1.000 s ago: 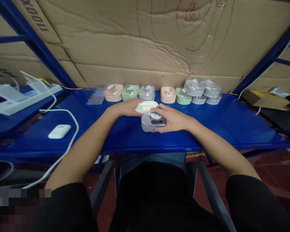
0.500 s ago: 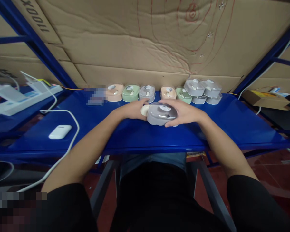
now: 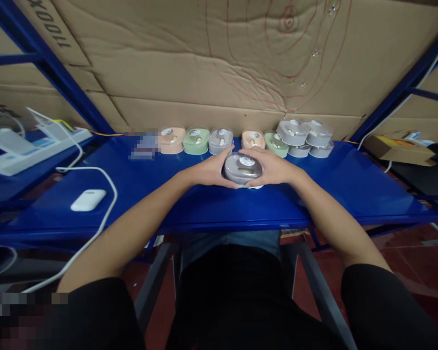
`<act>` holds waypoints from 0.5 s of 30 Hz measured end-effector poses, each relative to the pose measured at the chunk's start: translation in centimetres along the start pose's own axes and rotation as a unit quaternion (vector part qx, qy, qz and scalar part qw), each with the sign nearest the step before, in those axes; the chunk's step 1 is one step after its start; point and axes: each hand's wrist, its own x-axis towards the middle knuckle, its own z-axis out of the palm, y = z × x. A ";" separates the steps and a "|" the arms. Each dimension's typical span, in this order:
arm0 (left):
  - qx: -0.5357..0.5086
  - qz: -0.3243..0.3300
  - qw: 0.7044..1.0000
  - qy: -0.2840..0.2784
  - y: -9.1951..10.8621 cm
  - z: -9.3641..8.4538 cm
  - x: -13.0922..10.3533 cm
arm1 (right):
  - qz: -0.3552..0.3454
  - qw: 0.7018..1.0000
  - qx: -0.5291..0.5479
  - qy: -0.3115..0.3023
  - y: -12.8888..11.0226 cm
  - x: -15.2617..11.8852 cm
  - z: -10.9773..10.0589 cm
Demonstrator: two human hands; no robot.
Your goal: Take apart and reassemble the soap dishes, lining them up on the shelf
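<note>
A rounded grey plastic box (image 3: 242, 173) with a clear glossy lid and a round white label is between my hands, just above the blue tabletop or on it; I cannot tell which. My left hand (image 3: 213, 170) wraps round its left side, thumb toward me. Round the right side curls my right hand (image 3: 277, 167), its fingers over the far edge. A dark slot shows in the lid. Below the box's near edge peeks a thin pale strip. Behind my hands stand similar boxes: peach (image 3: 173, 141), green (image 3: 196, 141) and grey (image 3: 221, 141).
Further right are another peach box (image 3: 253, 139), a green one (image 3: 276, 144) and stacked grey boxes (image 3: 293, 132). A white earbud case (image 3: 88, 200) and white cable (image 3: 109, 214) lie left, near power strips (image 3: 36, 153). An open cardboard box (image 3: 399, 150) sits right. Cardboard (image 3: 186, 82) backs the table.
The box has turned level and shifted slightly left. A cream oval piece that showed by my left hand is out of sight, and that hand now grips the box's side.
</note>
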 end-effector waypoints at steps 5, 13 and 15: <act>-0.013 -0.003 1.000 0.007 0.3 0.0 0.1 | 0.005 1.000 0.015 -0.025 0.6 0.6 1.4; 0.041 0.005 0.999 -0.004 1.3 -0.6 0.2 | 0.020 0.999 0.031 -0.037 1.0 0.1 1.0; 0.047 0.005 0.999 -0.006 1.4 -0.8 0.1 | 0.035 0.998 0.024 -0.038 1.4 0.0 0.8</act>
